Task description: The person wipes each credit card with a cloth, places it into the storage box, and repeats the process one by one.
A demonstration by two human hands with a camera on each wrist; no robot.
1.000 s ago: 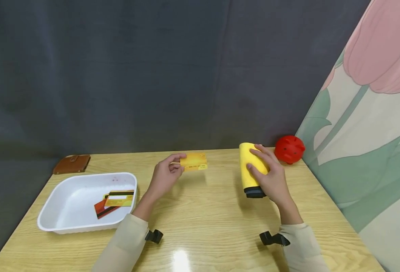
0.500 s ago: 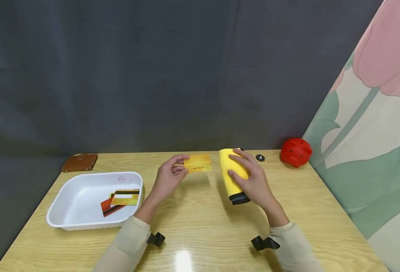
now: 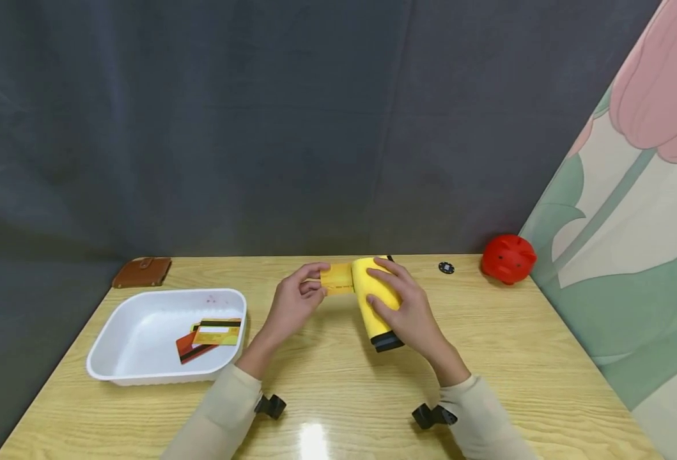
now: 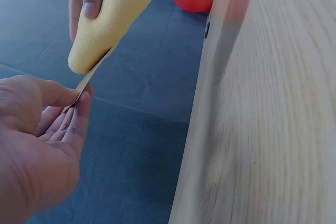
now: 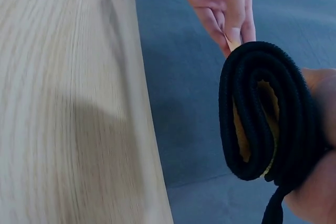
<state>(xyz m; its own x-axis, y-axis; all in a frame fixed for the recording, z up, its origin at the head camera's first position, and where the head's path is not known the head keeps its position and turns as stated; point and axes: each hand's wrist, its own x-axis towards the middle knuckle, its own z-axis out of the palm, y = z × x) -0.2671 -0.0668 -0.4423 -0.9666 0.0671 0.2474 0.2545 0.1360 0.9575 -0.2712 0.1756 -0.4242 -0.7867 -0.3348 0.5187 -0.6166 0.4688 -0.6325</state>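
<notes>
My left hand (image 3: 293, 303) pinches a yellow bank card (image 3: 335, 279) by its left end, thumb against fingertips. The card's right end meets the side of a rolled yellow cloth (image 3: 364, 284), which overlaps it in the head view. In the left wrist view the thin card (image 4: 85, 81) lies edge-on against the cloth's yellow surface. My right hand (image 3: 408, 313) grips the roll from its right side, fingers spread across it. The rolled end (image 5: 289, 103) shows black edging in coiled layers in the right wrist view. Both things are held up over the table.
A white plastic tray (image 3: 125, 377) stands at left with several bank cards (image 3: 217, 331) inside. Behind it lies a brown leather wallet (image 3: 142, 273). A black poker chip (image 3: 446, 268) and a red piggy bank (image 3: 508, 259) sit at the back right, near the dark curtain (image 3: 257, 128).
My right hand has carried the rolled cloth left until it meets the card, uncovering the black chip behind. The left hand keeps its pinch on the card.
</notes>
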